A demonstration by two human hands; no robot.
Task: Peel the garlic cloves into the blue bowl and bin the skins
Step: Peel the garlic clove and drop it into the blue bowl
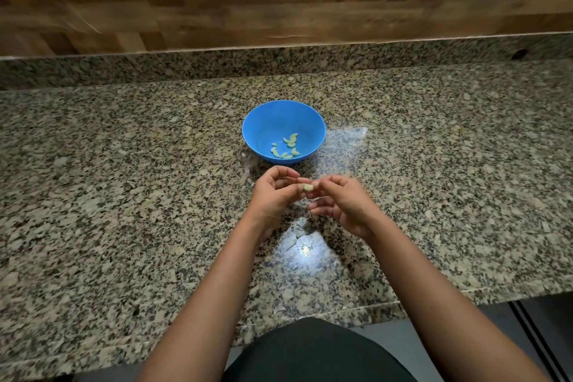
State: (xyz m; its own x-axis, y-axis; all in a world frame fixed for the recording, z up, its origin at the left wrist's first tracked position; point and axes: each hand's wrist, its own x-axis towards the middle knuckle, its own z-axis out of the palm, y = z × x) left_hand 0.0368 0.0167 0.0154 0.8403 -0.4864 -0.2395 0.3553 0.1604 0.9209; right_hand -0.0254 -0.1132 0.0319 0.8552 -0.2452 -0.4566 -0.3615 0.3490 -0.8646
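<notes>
bowl (pixel 266 127): on counter (pixel 124 164), middle, just beyond hands
cloves (pixel 286 147): in bowl, near side
left hand (pixel 273 195): left of right hand (pixel 344 205), fingertips meeting
clove (pixel 308 187): pinched between both hands, above counter
skins (pixel 297 232): on counter, below hands
wall (pixel 279 9): behind counter

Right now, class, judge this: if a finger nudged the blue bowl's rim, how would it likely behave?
The blue bowl looks plastic and holds only a few peeled cloves, so probably light. The granite counter shines, so it would likely slide. Its base looks narrower than its rim, so it might tip.
</notes>
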